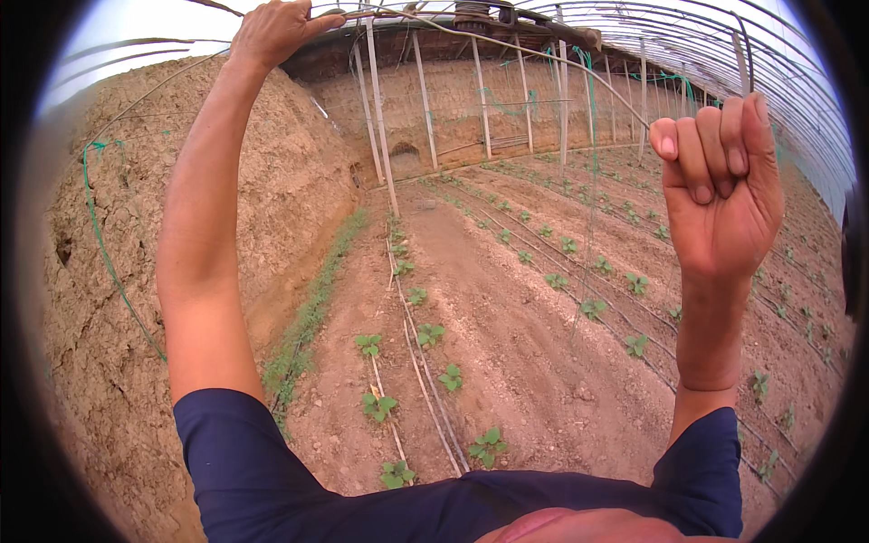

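Both my arms are raised. At the upper left, my left hand (pixel 274 36) is closed around a thin overhead wire (pixel 534 52), with the thumb stretched along to the right. The same line appears to run on to the right side, where my right hand (pixel 721 185) is closed with its palm toward me and its fingers curled in. There the wire meets the curled fingers; its course inside the fist is hidden. A green string (pixel 594 136) hangs down between my hands, over the planted rows. Another green string (pixel 107 249) hangs at the left, along the earth wall.
A rough earth wall (pixel 118 271) rises at the left. Young green plants (pixel 432 335) grow in rows beside thin drip hoses (pixel 425 389) on brown soil. Slanting posts (pixel 377 118) stand toward the back. Curved roof ribs (pixel 715 23) span overhead at the right.
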The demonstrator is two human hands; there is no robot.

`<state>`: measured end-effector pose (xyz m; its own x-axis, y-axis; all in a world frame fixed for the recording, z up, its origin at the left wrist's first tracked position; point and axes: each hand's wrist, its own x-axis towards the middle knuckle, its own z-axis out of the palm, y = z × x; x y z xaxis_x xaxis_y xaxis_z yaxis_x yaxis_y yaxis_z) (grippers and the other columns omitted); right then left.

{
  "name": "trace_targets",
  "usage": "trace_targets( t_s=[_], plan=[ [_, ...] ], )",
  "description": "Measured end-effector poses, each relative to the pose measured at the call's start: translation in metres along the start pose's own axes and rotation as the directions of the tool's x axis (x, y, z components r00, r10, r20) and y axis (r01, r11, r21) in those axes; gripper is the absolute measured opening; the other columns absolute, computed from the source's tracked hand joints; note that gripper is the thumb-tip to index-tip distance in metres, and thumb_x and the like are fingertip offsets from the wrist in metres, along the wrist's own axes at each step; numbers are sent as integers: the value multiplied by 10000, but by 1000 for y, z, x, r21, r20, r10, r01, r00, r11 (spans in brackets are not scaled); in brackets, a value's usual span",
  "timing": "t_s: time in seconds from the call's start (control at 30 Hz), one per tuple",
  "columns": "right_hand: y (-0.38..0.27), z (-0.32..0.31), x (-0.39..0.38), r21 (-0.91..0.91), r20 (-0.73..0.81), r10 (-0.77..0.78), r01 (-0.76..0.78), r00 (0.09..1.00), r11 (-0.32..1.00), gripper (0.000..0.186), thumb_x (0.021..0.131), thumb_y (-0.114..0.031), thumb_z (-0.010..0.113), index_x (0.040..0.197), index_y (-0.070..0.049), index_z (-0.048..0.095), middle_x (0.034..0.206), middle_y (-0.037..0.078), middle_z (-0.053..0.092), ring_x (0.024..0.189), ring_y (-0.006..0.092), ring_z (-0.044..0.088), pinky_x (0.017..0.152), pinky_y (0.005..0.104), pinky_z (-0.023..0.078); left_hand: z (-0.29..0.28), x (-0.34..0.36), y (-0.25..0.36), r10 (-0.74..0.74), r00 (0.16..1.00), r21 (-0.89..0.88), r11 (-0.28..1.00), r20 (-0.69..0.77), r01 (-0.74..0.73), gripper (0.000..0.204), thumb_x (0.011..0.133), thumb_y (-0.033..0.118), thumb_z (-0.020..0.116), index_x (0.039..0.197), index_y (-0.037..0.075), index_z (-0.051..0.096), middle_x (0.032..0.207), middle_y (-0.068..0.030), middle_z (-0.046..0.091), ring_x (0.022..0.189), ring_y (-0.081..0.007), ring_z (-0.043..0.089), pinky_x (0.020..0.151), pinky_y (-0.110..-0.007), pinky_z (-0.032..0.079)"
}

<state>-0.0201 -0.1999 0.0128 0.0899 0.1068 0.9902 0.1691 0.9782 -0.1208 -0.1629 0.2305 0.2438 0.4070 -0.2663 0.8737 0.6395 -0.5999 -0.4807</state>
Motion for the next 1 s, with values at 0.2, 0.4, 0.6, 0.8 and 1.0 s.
trace_targets(
  t_s=[0.2,0.4,0.6,0.8,1.0],
  plan=[
    [20,57,-50,-35,-128,-16,12,992,999,428,1121,-311,390,726,-146,390,586,-41,297,507,103,267,777,350,416,-2,-2,4,88,996,41,995,-23,-87,730,937,728,513,742,39,654,626,-146,633,615,-309,649,613,-436,500],
    [29,102,-93,34,-255,11,-3,967,999,425,1092,-286,502,704,-119,452,593,-37,387,530,81,353,771,353,443,-9,-1,6,108,994,-11,994,15,-108,708,954,686,532,718,25,633,591,-172,596,589,-344,610,599,-477,463],
    [48,55,-82,109,-335,-36,77,942,991,434,1085,-286,521,688,-129,440,564,-44,336,500,88,304,742,362,444,-16,-5,11,84,992,77,993,96,-92,699,978,680,479,770,40,669,659,-185,667,675,-367,690,632,-481,541],
    [65,-80,10,222,-548,143,-22,824,975,414,1018,-295,643,682,-148,453,530,-38,270,463,115,253,693,382,460,-18,-11,25,29,998,58,998,55,-32,609,988,671,470,1105,114,687,687,-127,696,645,-316,696,606,-449,532],
    [104,-167,64,389,-482,343,-154,806,908,364,999,-240,659,710,-132,466,523,-38,279,427,112,253,748,404,519,-29,-6,77,132,991,9,991,34,-133,555,1001,538,563,1452,216,531,1233,-128,683,1118,-282,654,918,-439,533]
  ],
)
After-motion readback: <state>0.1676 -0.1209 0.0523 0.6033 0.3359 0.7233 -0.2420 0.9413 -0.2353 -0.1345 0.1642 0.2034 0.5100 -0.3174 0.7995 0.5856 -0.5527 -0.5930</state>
